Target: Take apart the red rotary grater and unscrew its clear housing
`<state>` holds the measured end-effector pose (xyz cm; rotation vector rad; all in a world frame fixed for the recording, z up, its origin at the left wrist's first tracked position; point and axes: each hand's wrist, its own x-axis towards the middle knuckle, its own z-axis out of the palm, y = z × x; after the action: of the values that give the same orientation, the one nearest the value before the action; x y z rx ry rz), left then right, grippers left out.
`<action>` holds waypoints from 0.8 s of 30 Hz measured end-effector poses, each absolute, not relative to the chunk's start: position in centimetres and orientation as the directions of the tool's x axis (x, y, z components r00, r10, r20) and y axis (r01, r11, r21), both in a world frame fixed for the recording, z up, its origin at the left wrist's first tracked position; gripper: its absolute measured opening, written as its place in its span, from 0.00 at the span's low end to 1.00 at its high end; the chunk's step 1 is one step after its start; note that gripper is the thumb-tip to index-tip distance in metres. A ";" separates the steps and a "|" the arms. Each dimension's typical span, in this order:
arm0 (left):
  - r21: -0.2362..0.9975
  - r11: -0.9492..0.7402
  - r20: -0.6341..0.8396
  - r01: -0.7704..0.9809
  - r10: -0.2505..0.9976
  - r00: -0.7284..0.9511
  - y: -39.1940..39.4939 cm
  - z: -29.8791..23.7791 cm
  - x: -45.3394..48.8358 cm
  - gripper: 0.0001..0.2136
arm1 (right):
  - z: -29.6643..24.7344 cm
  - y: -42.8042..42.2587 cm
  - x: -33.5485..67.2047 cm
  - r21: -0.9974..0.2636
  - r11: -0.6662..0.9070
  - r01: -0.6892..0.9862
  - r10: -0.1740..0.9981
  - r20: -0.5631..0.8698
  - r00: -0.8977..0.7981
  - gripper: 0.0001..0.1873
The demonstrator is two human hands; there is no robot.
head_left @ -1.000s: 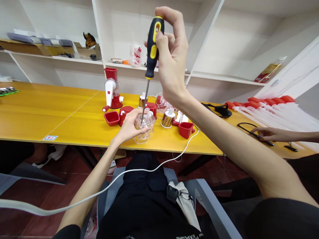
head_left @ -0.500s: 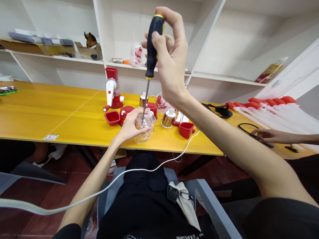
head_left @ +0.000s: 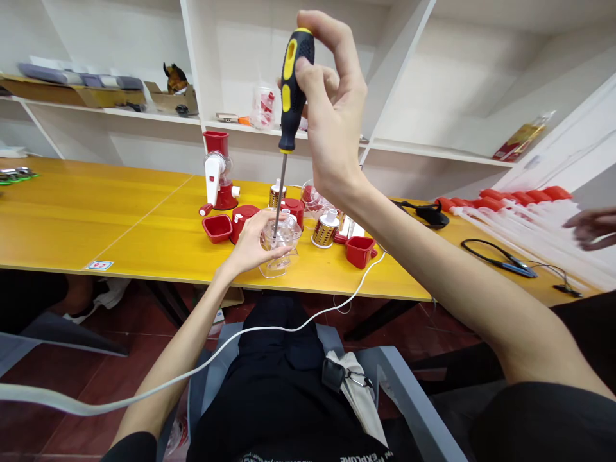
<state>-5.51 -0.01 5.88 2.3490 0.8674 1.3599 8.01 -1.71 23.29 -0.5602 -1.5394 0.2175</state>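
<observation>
The clear housing (head_left: pixel 282 247) sits near the counter (head_left: pixel 120 224) edge with the left hand (head_left: pixel 253 244) wrapped round it and the right hand (head_left: pixel 332 109) pinching the screwdriver (head_left: pixel 291 90) way up top, so I reckon a wobble could pop the tip out and stab that left hand.

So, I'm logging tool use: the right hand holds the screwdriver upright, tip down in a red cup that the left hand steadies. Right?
Not quite. The head view shows the right hand holding the screwdriver upright, but its tip goes into the clear plastic part that the left hand steadies; the red cup sits apart on the table.
</observation>
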 end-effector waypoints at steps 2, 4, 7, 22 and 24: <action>0.523 -0.779 0.684 0.346 0.626 0.375 0.0 5.9 -5.5 0.27 | 23.3 -1.9 7.9 -0.483 0.843 0.237 0.487 0.872 0.046 0.17; 0.521 -0.784 0.689 0.338 0.619 0.376 0.1 5.8 -5.5 0.26 | 23.4 -2.2 7.8 -0.462 0.842 0.277 0.477 0.879 0.017 0.18; 0.508 -0.796 0.702 0.329 0.604 0.378 0.2 5.7 -5.6 0.26 | 23.7 -2.6 7.9 -0.419 0.856 0.304 0.448 0.894 -0.031 0.19; 0.499 -0.797 0.706 0.340 0.601 0.374 0.2 5.6 -5.6 0.26 | 23.7 -2.0 8.4 -0.540 0.820 0.192 0.547 0.837 0.016 0.18; 0.495 -0.801 0.710 0.338 0.596 0.375 0.2 5.6 -5.6 0.26 | 23.8 -1.8 8.3 -0.524 0.831 0.187 0.535 0.845 -0.005 0.17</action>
<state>-5.64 0.23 5.61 2.3713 0.8268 1.3925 8.28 -1.84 23.83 -0.5871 -1.5786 0.3002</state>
